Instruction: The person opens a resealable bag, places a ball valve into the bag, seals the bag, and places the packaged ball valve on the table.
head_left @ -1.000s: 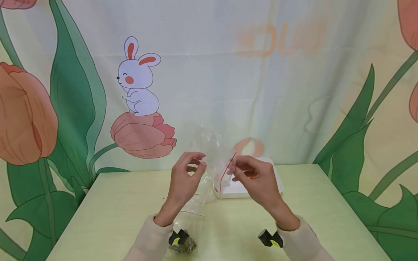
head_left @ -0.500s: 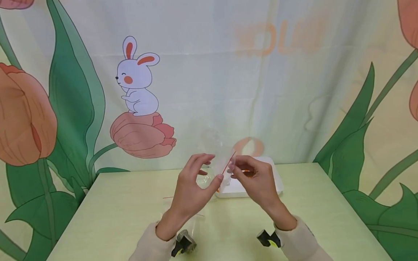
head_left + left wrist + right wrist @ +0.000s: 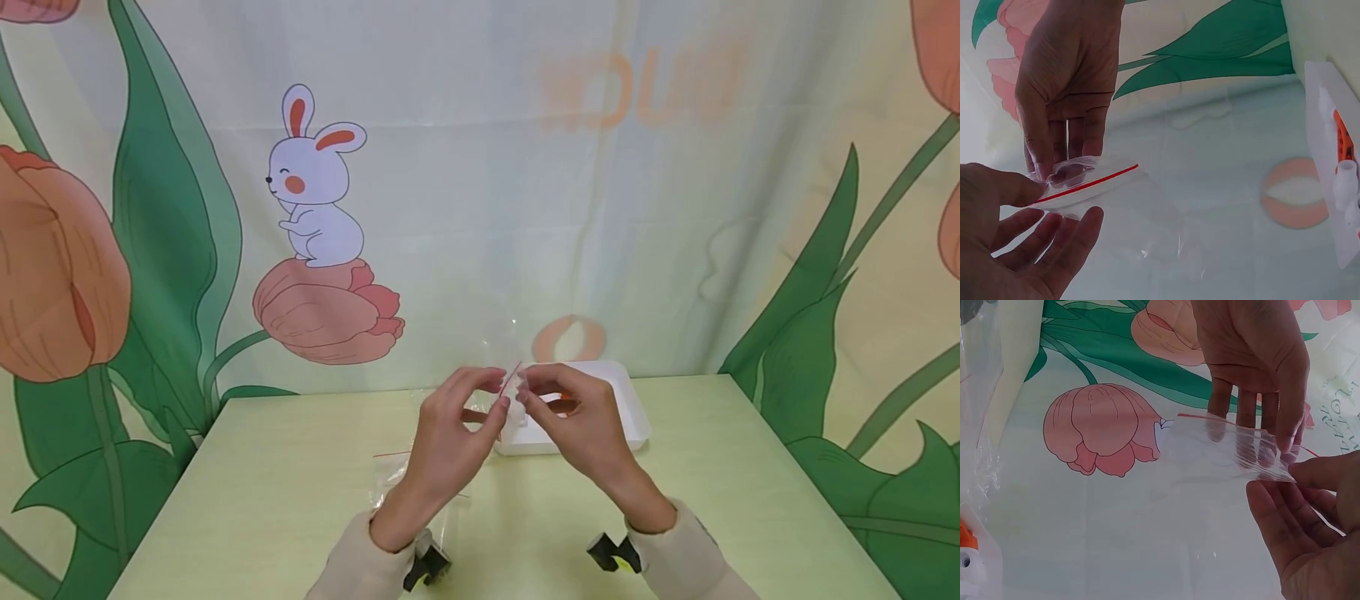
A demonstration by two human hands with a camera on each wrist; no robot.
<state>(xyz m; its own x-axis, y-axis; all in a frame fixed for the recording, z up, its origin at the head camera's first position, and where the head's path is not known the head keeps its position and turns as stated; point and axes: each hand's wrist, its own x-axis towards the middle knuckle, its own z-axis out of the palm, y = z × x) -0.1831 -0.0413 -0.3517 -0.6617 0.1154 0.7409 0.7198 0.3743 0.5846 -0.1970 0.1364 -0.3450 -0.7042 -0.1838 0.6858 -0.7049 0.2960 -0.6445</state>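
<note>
A clear zip bag (image 3: 1154, 212) with a red line along its mouth hangs between both hands above the table. My left hand (image 3: 442, 437) pinches one side of the mouth between thumb and fingers. On the opposite side, my right hand (image 3: 585, 417) grips the edge of the bag with its fingertips. In the right wrist view the bag's mouth (image 3: 1229, 447) gapes a little, with the plastic creased close to the right thumb. No contents show through the thin plastic.
Behind the hands stands a white tray (image 3: 636, 417) holding orange and white parts (image 3: 1345, 181). Another clear bag with a red line (image 3: 386, 479) lies on the table (image 3: 262, 483), left of the left forearm. A printed curtain (image 3: 465, 167) hangs behind the table.
My left hand has come right and taken hold of the bag's near side, where it was empty before. My right hand has shifted slightly left, keeping its grip on the bag.
</note>
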